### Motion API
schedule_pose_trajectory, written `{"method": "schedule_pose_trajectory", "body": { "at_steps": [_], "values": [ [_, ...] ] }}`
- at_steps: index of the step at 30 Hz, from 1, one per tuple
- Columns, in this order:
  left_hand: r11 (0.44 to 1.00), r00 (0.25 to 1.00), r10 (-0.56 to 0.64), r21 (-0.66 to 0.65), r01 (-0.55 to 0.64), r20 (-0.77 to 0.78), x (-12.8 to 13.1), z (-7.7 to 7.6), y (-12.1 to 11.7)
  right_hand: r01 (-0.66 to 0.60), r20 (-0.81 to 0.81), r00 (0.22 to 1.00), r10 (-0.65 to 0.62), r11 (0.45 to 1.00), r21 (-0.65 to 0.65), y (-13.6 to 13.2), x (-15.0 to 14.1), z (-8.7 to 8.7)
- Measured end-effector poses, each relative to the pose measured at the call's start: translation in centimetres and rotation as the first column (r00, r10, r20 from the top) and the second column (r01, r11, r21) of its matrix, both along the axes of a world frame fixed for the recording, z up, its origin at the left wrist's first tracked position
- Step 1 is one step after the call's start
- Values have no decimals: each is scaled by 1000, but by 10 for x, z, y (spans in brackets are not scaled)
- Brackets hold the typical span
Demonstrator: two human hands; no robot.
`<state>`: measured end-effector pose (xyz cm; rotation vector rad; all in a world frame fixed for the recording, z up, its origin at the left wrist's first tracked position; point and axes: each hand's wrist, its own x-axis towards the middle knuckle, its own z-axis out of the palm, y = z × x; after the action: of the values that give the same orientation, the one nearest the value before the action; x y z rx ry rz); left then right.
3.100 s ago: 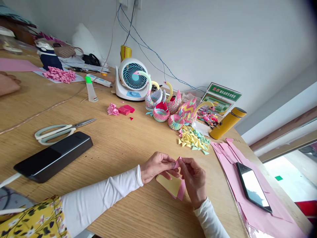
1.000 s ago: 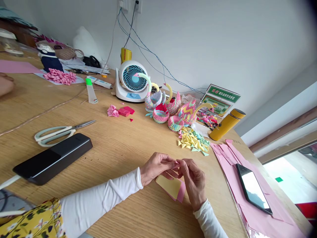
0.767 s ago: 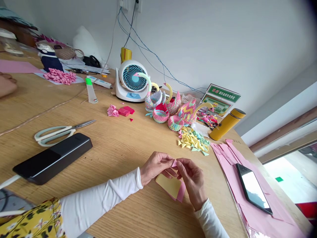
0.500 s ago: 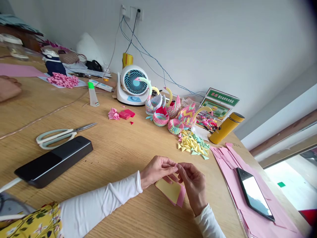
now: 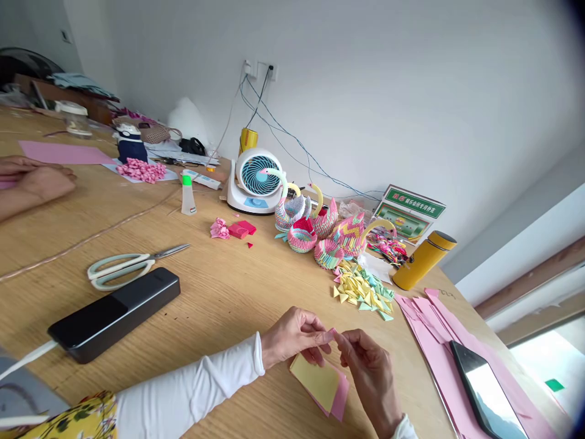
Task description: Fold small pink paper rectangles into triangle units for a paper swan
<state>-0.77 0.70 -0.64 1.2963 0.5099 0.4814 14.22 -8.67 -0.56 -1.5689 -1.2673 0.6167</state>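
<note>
A small pink paper piece (image 5: 331,334) is pinched between the fingertips of the left hand (image 5: 292,334) and the right hand (image 5: 371,373), both closed on it just above the wooden tabletop (image 5: 214,292). Directly below the hands, a small stack of paper squares (image 5: 320,385) is seen lying flat, a yellow sheet on top and pink ones under it. Both forearms are covered by white sleeves, and a yellow flowered fabric is visible at the lower left edge.

Beyond the hands, a loose heap of folded yellow and green paper triangles (image 5: 363,289) is spread out, and behind it a group of modular paper swans (image 5: 320,228) is gathered in front of a small white desk fan (image 5: 253,180). A yellow flask (image 5: 423,261) is laid tilted to the right of the swans. Pink paper sheets (image 5: 439,317) are stacked along the right edge, with a phone (image 5: 487,390) resting on them, screen up. To the left, a dark power bank (image 5: 114,314) with a white cable is placed near pale-handled scissors (image 5: 128,268). A glue bottle (image 5: 187,195) with a green cap is stood upright farther back, and pink folded bits (image 5: 231,228) are scattered near it. At the far left, another person's hand (image 5: 39,180) is rested on the tabletop, well apart from the work
</note>
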Motion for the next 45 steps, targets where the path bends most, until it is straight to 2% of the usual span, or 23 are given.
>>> {"method": "schedule_pose_trajectory", "body": {
  "at_steps": [2,9,15,19,24,28,33,39,45],
  "values": [
    [1000,1000,-3,19,3,3,0,-1,1,-10,10,1000,10,1000,-1,0,1,-1],
    [981,998,-22,189,33,-61,-1,-2,-5,-157,65,985,162,984,-81,2,12,-10],
    [988,997,-70,138,75,-36,-2,0,-1,-93,70,993,94,996,-19,3,9,-10],
    [992,998,-60,108,60,-1,-2,-2,2,-99,73,992,103,994,-46,3,10,-9],
    [991,998,-50,123,52,-24,-2,-3,2,-167,160,970,182,980,-105,0,16,-9],
    [984,998,-51,172,54,-24,-3,-2,1,-203,229,951,208,978,-48,-3,15,-7],
    [972,999,-22,232,32,-46,-4,-1,3,-200,194,960,203,979,-33,-3,14,-8],
    [984,999,-51,169,52,-8,-3,-1,4,-145,166,974,156,986,-77,-3,15,-6],
    [962,999,-36,269,40,-22,-3,1,4,-194,166,964,210,975,-107,-4,13,0]
  ]
}}
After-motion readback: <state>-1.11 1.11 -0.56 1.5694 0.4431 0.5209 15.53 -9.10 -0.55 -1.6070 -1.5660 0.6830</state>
